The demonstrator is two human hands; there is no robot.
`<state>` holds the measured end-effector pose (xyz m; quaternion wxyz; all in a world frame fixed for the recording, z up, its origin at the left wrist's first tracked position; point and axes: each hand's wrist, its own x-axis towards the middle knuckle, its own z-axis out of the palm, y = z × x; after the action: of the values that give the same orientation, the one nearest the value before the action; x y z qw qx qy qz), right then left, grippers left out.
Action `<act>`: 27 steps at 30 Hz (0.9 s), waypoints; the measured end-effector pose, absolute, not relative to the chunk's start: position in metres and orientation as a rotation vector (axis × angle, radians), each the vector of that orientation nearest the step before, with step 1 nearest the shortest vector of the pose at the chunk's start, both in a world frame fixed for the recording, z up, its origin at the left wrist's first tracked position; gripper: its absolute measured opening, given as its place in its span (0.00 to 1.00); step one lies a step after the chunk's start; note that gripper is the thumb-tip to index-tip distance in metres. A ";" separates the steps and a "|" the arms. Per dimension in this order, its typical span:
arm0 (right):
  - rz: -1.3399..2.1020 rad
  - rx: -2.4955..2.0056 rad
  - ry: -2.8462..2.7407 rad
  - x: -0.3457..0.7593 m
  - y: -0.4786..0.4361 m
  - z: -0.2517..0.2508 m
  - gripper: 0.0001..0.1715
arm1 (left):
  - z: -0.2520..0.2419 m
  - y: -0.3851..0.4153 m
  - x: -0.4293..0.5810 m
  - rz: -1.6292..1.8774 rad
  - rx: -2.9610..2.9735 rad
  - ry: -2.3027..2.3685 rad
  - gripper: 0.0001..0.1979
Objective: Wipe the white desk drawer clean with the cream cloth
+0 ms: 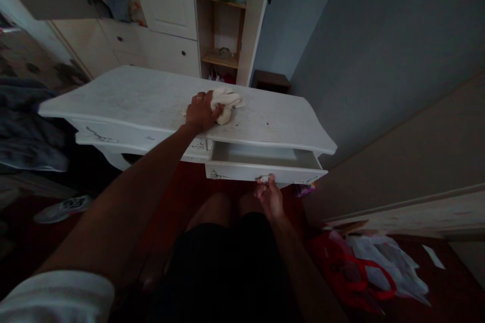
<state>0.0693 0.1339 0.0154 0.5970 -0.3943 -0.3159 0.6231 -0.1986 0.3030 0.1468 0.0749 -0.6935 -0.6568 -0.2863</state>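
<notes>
A white dressing table [125, 96] stands in front of me. On its top my left hand [200, 112] is closed on a crumpled cream cloth [226, 103]. The table's right drawer [261, 166] is pulled partly out and its inside looks bare. My right hand [270, 197] pinches the small metal knob [264, 179] at the middle of the drawer's front. My knees and dark shorts show below the drawer.
A cream wardrobe [166, 5] with open shelves [222, 25] stands behind the table. Grey wall to the right. A red bag with white plastic [364, 267] lies on the floor at right. A shoe [62, 208] and dark clothes [26, 131] lie at left.
</notes>
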 end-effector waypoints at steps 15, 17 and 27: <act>1.403 -0.921 -0.766 0.049 0.220 0.011 0.31 | 0.146 0.304 -0.199 -0.850 -2.088 -2.001 0.32; 1.404 -0.922 -0.750 0.049 0.224 0.010 0.30 | 0.147 0.303 -0.199 -0.845 -2.091 -2.004 0.32; 1.427 -0.943 -0.684 0.046 0.234 0.014 0.27 | 0.148 0.302 -0.199 -0.830 -2.088 -2.017 0.32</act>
<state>0.0460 0.2340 0.0140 0.6048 -0.4075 -0.2958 0.6169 -0.1988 0.3023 0.1482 0.0608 -0.6903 -0.6668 -0.2744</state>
